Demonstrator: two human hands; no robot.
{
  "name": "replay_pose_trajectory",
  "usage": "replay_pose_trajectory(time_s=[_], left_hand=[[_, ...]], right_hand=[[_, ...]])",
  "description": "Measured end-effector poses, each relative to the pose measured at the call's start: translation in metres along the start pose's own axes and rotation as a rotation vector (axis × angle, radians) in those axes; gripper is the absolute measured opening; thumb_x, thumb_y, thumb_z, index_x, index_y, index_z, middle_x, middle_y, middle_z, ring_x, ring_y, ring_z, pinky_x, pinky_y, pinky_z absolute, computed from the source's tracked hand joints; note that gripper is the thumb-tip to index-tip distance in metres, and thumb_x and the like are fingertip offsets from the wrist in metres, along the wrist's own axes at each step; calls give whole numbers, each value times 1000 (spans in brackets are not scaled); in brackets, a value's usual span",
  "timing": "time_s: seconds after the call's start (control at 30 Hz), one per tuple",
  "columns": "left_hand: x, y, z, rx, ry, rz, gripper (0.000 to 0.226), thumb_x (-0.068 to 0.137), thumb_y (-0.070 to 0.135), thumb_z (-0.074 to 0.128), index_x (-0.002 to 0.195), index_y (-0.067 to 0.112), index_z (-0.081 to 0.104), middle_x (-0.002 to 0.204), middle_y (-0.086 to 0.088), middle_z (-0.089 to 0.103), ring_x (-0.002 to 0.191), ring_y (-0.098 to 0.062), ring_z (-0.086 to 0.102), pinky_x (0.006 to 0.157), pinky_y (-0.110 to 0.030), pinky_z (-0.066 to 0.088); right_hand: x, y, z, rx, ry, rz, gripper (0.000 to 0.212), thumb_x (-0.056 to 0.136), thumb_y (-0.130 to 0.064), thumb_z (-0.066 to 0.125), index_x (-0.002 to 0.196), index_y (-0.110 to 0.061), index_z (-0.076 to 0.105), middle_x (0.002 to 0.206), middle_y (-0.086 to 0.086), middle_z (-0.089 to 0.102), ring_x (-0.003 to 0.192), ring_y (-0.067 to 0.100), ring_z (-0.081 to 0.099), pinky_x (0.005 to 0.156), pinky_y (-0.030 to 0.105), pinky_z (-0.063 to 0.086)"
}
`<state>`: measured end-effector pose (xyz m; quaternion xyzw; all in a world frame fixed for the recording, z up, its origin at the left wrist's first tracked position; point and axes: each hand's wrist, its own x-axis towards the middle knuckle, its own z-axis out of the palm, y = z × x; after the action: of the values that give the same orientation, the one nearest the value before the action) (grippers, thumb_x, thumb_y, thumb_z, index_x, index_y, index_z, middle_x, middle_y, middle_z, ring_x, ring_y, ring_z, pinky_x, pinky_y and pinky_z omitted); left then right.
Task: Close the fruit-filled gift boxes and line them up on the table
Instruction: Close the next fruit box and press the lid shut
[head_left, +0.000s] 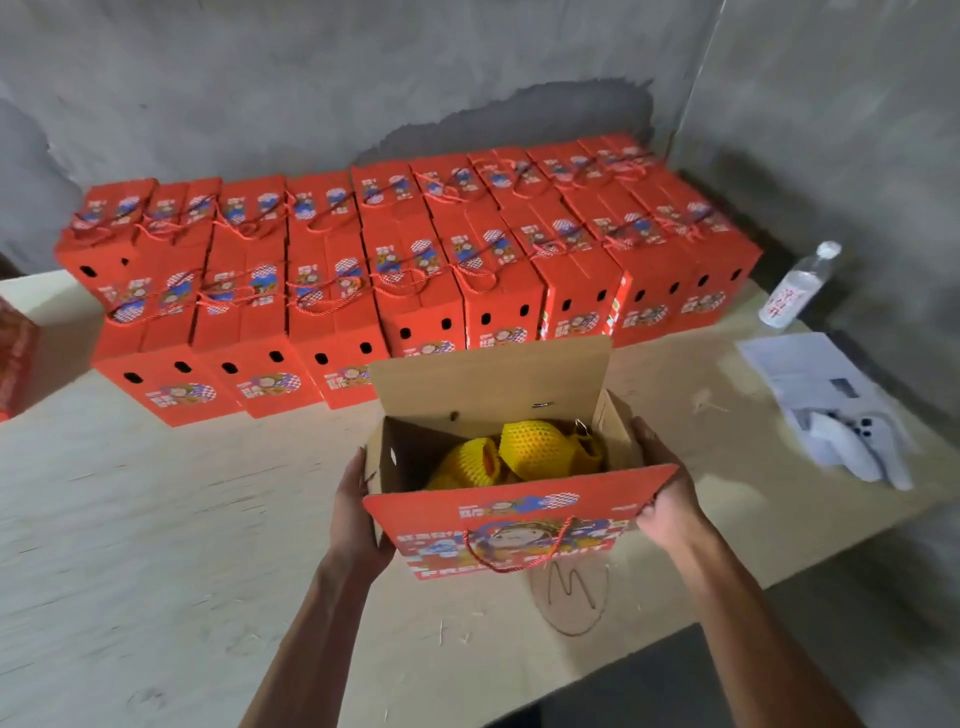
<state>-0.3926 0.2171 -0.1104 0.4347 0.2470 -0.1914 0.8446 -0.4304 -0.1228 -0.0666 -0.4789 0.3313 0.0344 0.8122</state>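
I see the left hand (358, 512) with fingers curled around the left end of an open red printed cardboard gift box (514, 499), and the right hand (665, 499) pinching the right corner of its near flap (519, 519), which leans toward me with a red cord handle (517, 548). Inside lie fruits in yellow foam netting (524, 452); the far brown flap (491, 379) stands upright. The box sits on a pale plywood table (156, 519), just in front of closed red boxes (363, 260) lined in rows; a clear plastic water bottle (800, 288) stands at the right.

Counting one open gift box (488, 384), three yellow-netted fruits (530, 447) showing inside, one water bottle (797, 291) far right; closed red boxes (332, 291) crowding beyond sure numbering.
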Motion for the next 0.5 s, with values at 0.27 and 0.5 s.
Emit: replay_pose_trajectory(time_s=[0.27, 0.5], left_hand=[[38, -3, 31, -25, -82, 53, 59, 97, 59, 54, 139, 18, 59, 117, -18, 68, 99, -33, 70, 80, -45, 61], [48, 13, 25, 0, 13, 84, 53, 95, 56, 62, 133, 19, 64, 111, -19, 69, 90, -33, 71, 77, -44, 60]], right_hand=[[64, -21, -6, -30, 98, 49, 35, 99, -51, 56, 93, -26, 80, 85, 10, 78, 67, 27, 74, 61, 36, 62], [101, -36, -4, -102, 105, 63, 21, 92, -40, 69, 90, -21, 77, 81, 14, 68, 61, 23, 66, 65, 31, 45]])
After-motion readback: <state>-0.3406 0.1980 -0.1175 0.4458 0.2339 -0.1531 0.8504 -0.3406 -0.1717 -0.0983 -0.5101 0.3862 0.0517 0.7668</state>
